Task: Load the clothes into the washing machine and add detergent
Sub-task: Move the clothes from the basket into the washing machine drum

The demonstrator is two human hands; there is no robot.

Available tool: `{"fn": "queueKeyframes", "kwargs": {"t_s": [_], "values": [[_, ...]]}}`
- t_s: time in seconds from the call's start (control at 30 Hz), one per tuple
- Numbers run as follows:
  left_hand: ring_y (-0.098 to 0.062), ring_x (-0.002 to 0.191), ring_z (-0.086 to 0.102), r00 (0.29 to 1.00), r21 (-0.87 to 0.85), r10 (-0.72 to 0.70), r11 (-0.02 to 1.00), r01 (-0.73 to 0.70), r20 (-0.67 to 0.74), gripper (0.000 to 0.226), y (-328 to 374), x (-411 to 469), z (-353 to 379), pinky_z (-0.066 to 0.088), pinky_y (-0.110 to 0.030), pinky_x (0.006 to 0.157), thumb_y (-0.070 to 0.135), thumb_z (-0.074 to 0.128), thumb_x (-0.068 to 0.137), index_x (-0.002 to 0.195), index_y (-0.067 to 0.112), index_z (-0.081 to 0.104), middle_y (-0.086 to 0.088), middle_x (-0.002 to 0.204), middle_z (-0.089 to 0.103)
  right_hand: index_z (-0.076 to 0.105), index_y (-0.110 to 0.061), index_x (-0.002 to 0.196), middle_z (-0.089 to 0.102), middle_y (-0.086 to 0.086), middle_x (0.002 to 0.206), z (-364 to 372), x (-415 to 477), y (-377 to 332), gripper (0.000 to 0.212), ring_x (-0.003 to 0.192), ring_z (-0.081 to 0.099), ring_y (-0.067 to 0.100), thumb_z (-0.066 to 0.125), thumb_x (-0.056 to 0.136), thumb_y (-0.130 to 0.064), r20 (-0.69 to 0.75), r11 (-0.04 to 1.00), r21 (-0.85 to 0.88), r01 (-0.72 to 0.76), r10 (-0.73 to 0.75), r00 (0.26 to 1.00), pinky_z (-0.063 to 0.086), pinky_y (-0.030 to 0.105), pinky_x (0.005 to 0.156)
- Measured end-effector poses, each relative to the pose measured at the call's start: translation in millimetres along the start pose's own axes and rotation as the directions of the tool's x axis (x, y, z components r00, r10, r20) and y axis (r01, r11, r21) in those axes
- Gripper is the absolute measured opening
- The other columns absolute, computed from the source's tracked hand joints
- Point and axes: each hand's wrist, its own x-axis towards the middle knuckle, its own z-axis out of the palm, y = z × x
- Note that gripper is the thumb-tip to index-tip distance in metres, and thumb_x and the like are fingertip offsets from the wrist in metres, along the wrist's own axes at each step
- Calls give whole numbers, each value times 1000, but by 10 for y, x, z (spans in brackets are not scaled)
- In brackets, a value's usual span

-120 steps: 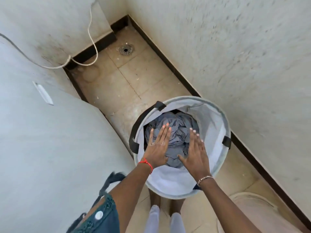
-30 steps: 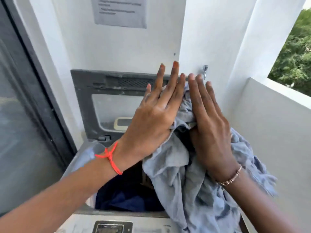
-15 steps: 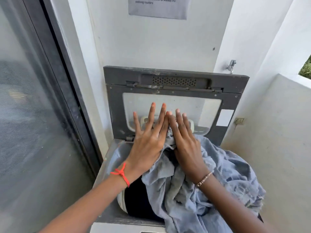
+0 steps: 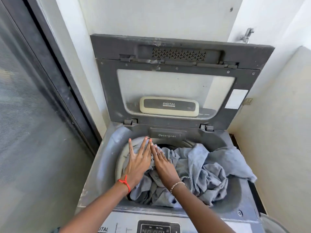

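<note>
A grey top-loading washing machine [image 4: 107, 157] stands in front of me with its lid [image 4: 168, 52] raised against the wall. A bundle of grey-blue clothes [image 4: 207, 169] lies in the drum opening, and one corner hangs over the right rim. My left hand [image 4: 138, 163] and my right hand [image 4: 164, 167] lie flat with straight fingers at the left of the bundle and press a fold of it between them. The flap marked Detergent [image 4: 166, 135] sits shut at the back of the opening. No detergent container is in view.
The control panel [image 4: 158, 227] runs along the machine's front edge. A dark-framed glass door [image 4: 25, 115] is close on the left, a low white wall [image 4: 277, 132] on the right. A tap [image 4: 246, 35] sticks out above the lid. A basket rim [image 4: 272, 222] shows bottom right.
Four seconds ago my hands were on the clothes in the laundry basket. Since then they lifted the bundle over the machine and lowered it into the drum opening.
</note>
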Motion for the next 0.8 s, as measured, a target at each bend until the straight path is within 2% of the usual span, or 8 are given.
{"fn": "queueKeyframes", "kwargs": {"t_s": [0.07, 0.17, 0.27, 0.37, 0.47, 0.53, 0.63, 0.8], "values": [[-31, 140, 25, 996, 25, -38, 999, 36, 86, 52, -17, -31, 103, 4, -75, 102, 13, 40, 84, 135, 6, 48, -12, 146, 41, -27, -19, 138, 0, 7, 157, 29, 19, -19, 91, 144, 9, 25, 42, 86, 8, 20, 999, -32, -40, 40, 999, 24, 51, 112], [-31, 140, 25, 986, 21, -92, 996, 90, 139, 60, -21, -47, 155, 8, -72, 102, 13, 37, 82, 141, 4, 35, -13, 149, 35, -13, -12, 146, 44, 7, 143, 170, 70, 46, 121, 125, 50, 22, 75, 62, -11, 31, 992, -84, -97, 100, 995, 47, 45, 93], [-30, 139, 29, 975, -41, -119, 991, 129, 190, 88, 57, -21, 141, 4, -69, 106, 18, 65, 61, 139, 0, 30, -17, 148, 34, -6, -11, 147, 54, 8, 134, 256, 68, 196, 135, 117, 57, 22, 81, 44, -18, 22, 983, -116, -139, 142, 990, 50, 42, 89], [-29, 143, 15, 962, -117, -132, 980, 163, 239, 110, 175, 41, 49, -8, -67, 107, 29, 76, 55, 143, 0, 17, -17, 154, 20, -3, -12, 147, 48, 12, 138, 189, 24, 305, 130, 122, 52, 27, 79, 47, -16, 12, 980, -131, -152, 155, 988, 44, 44, 95], [-26, 141, -14, 962, -156, -88, 979, 132, 259, 112, 296, 76, 28, -23, -65, 102, 42, 70, 72, 143, 2, -6, -15, 153, -11, -20, -16, 142, 10, 15, 155, 85, -60, 390, 100, 142, 17, 29, 56, 78, -10, 27, 978, -93, -186, 189, 982, 16, 44, 114], [-27, 142, 2, 957, -153, -88, 979, 134, 276, 119, 355, 93, 23, -13, -65, 106, 47, 79, 59, 143, 1, 10, -17, 154, 8, -26, -16, 139, -9, 12, 156, 63, -105, 472, 86, 145, 1, 26, 44, 88, -10, 6, 972, -125, -201, 204, 979, 3, 40, 116], [-27, 140, 27, 963, -170, -54, 980, 102, 264, 118, 454, 120, 53, 2, -65, 106, 44, 86, 45, 140, -1, 31, -17, 148, 33, -19, -13, 144, -9, 12, 156, -31, -201, 555, 81, 145, 2, 26, 44, 93, -16, -40, 961, -100, -257, 254, 966, 5, 39, 117], [-29, 145, 8, 978, -208, 25, 978, 19, 208, 103, 721, 287, -209, -5, -66, 105, 45, 68, 74, 146, 0, 11, -17, 155, 12, -8, -9, 146, 1, 14, 156, -287, -485, 747, 79, 144, 7, 24, 47, 91, -17, -95, 926, 17, -376, 376, 922, 13, 37, 118]]}}
